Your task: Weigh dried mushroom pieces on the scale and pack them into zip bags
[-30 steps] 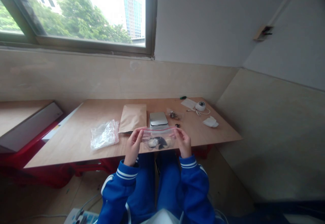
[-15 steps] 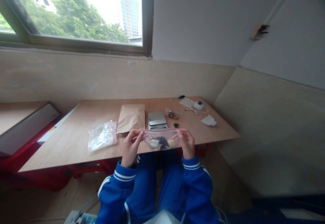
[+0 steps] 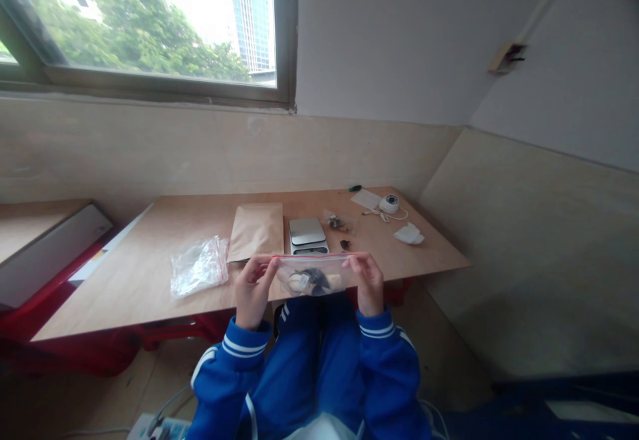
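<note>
A clear zip bag (image 3: 312,277) with a red strip along its top hangs over the table's front edge, dark and pale pieces inside it. My left hand (image 3: 253,291) pinches its top left corner, and my right hand (image 3: 368,283) pinches the top right corner. Just beyond the bag stands a small scale (image 3: 307,232) with a silver plate. To the scale's left lies a brown paper bag (image 3: 257,231); to its right are a small bag of parts (image 3: 338,221) and a small dark piece (image 3: 345,244).
Flat clear bags (image 3: 199,267) lie on the left of the wooden table (image 3: 150,253). At the right are a white dome camera (image 3: 389,204) with its cable, a crumpled white tissue (image 3: 409,233), a white paper (image 3: 366,199) and a green-and-black object (image 3: 355,188).
My hands still hold the bag, which has shifted very slightly left. The view has moved a little, and my legs have shifted below the table.
</note>
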`<move>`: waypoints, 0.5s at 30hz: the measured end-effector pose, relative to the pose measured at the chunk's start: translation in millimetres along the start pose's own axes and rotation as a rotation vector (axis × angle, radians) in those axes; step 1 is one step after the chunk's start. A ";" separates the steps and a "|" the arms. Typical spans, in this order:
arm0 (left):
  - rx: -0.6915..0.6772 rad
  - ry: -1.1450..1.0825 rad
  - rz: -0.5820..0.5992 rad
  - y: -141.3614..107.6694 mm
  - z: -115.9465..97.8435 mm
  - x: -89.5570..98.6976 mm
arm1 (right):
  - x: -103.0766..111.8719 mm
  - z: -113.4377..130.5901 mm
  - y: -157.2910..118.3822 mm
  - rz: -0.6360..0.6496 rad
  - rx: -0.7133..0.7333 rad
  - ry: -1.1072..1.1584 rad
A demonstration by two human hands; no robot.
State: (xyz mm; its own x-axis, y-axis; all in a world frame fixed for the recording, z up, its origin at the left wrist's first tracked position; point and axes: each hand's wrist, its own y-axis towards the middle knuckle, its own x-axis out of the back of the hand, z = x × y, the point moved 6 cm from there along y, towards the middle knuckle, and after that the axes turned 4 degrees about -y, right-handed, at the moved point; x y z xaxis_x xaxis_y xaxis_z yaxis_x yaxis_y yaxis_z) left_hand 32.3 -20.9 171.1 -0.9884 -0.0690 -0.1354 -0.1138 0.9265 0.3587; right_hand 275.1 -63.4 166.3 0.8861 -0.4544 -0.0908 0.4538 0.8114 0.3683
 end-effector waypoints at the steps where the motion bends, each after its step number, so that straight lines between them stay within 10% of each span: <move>1: 0.015 -0.028 -0.009 -0.4 0.3 -2.4 | -2.9 -2.5 -1.1 0.015 -0.020 0.025; 15: 0.112 -0.432 -0.043 -16.0 8.9 -15.2 | -36.6 -38.6 -17.1 0.118 -0.193 0.177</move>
State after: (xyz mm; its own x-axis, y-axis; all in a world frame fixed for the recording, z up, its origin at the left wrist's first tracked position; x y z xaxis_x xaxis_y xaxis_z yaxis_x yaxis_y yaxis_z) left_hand 50.1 -31.5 159.1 -0.8473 0.0305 -0.5303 -0.1190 0.9621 0.2455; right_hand 238.6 -46.5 127.6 0.9289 -0.2948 -0.2240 0.3405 0.9178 0.2042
